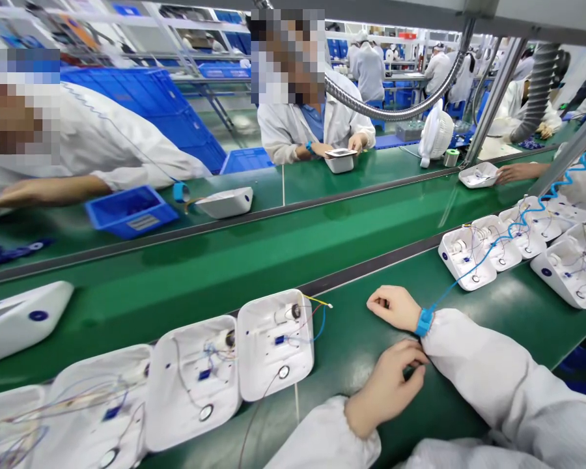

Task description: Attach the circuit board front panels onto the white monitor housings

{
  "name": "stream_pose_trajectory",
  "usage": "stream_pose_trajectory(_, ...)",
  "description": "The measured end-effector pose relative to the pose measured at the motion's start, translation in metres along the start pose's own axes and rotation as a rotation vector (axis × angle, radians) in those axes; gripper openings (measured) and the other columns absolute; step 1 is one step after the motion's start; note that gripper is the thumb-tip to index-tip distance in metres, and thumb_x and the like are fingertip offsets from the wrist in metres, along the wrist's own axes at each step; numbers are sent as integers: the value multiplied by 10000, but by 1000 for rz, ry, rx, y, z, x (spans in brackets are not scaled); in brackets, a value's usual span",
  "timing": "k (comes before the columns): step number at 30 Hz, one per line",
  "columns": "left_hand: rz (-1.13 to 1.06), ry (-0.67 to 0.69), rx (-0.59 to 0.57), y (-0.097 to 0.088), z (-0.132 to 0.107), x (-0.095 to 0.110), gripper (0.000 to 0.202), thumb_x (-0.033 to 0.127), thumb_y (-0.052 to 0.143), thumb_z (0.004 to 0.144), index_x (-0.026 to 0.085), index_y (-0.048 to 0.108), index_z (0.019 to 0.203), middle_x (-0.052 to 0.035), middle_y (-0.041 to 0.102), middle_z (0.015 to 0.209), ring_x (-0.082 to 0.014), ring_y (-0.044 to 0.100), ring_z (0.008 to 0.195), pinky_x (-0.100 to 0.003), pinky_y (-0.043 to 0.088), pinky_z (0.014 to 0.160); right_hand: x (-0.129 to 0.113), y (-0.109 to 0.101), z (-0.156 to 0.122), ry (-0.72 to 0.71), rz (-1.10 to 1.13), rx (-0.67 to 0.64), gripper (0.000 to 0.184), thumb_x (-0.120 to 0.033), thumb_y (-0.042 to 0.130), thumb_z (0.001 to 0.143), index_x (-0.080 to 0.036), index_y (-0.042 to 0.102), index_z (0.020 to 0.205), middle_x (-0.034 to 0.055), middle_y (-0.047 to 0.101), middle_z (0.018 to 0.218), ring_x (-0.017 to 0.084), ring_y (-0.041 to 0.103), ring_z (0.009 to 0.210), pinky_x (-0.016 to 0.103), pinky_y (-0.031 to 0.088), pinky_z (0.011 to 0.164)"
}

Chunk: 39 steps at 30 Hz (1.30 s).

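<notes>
Head view: the nearest shell (273,357) is sitting on the bench (342,358), lying left of the right hand (394,306) and left hand (390,384), its longer side seemingly running away from the person. The right fingers are pointing toward it and lying nearer; that grip is resting curled, pressed together or not I cannot tell. The left is facing away, thumb and fingers standing apart, pinching nothing visible. A label (144,223) is showing on the blue bin (114,220), too blurred to read.
</notes>
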State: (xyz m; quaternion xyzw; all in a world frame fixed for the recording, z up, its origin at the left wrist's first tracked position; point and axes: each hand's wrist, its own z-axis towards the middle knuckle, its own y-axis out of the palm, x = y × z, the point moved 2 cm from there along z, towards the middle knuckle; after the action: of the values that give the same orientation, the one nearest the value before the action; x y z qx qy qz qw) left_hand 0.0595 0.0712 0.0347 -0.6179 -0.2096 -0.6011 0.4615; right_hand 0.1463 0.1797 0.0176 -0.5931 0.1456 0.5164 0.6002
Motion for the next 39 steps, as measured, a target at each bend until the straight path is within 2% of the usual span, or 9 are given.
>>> stream_pose_trajectory(39, 6, -37, -17, -1, 1, 4, 216, 80, 546, 799, 186, 712, 889, -80, 718, 965, -191, 673, 901, -292, 539, 815, 0, -1, 0, -3, -49, -25, 95, -177, 650, 882, -183, 707, 806, -8, 649, 725, 106, 575, 655, 225, 443, 664)
